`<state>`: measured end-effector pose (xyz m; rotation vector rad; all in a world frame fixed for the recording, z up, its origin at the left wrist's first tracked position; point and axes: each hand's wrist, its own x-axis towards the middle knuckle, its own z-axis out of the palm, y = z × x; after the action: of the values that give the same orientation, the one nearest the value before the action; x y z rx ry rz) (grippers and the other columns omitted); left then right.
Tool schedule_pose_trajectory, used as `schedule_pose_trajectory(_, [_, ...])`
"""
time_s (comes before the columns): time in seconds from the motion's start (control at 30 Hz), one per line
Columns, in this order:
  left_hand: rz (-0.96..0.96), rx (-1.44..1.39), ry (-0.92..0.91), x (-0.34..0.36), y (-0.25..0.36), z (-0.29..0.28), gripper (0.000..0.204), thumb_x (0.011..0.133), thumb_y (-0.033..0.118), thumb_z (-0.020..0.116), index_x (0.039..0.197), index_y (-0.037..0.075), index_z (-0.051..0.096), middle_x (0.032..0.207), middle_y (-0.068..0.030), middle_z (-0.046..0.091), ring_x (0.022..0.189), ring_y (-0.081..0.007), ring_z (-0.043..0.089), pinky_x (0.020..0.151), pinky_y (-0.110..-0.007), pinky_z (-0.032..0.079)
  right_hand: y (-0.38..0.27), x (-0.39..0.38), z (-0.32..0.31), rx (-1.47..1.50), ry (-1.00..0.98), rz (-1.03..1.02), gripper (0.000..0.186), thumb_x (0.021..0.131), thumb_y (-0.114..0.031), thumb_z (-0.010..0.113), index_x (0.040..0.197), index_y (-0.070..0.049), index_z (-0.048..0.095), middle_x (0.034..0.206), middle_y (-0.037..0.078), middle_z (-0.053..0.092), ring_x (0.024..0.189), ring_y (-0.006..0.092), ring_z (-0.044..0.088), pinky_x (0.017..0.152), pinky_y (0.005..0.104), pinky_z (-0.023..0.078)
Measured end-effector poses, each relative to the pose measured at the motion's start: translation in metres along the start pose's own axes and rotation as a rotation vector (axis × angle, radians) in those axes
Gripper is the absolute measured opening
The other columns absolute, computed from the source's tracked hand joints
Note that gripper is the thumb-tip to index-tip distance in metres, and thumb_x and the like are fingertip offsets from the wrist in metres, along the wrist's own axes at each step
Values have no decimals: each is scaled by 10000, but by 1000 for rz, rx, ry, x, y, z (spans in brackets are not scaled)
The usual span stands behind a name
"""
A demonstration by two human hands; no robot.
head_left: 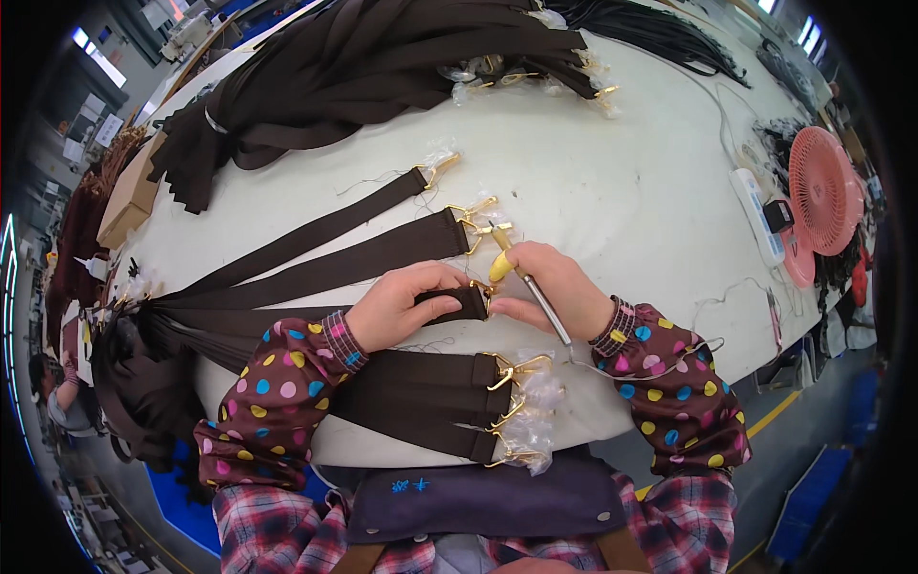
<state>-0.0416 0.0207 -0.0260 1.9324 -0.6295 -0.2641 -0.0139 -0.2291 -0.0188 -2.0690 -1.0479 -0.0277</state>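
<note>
Dark brown strap (466,303), flat, end pinched by left fingers (436,308). Gold clasp (484,287) on strap end, between both hands' fingers. Slim silver tool (549,310) slanting within right fingers (513,309).

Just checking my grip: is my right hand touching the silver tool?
Touching. The head view shows the right hand closed around the silver tool.

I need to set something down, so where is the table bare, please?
Mostly bare: the broad patch between the right hand, upper strap pile and white power strip. Crowded: left and front, with dark straps and gold clasps.
</note>
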Motion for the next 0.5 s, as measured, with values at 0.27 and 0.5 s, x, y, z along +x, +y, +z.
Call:
schedule_pose_trajectory(0.27, [-27,511,299,3,2,6,369,763,75,763,1083,74,578,1004,-76,550,846,-216,562,731,-289,473,11,0,-4,-316,68,-46,285,759,-93,746,951,-40,542,869,99,576,849,281,576,702,365,490])
schedule_pose_trajectory(0.5, [113,445,-302,-39,53,-14,760,700,416,805,1310,90,489,1267,-143,486,1149,-325,487,959,-433,402,13,-5,-4,-273,106,-43,274,760,-58,740,952,-38,546,856,114,572,814,300,574,693,371,482])
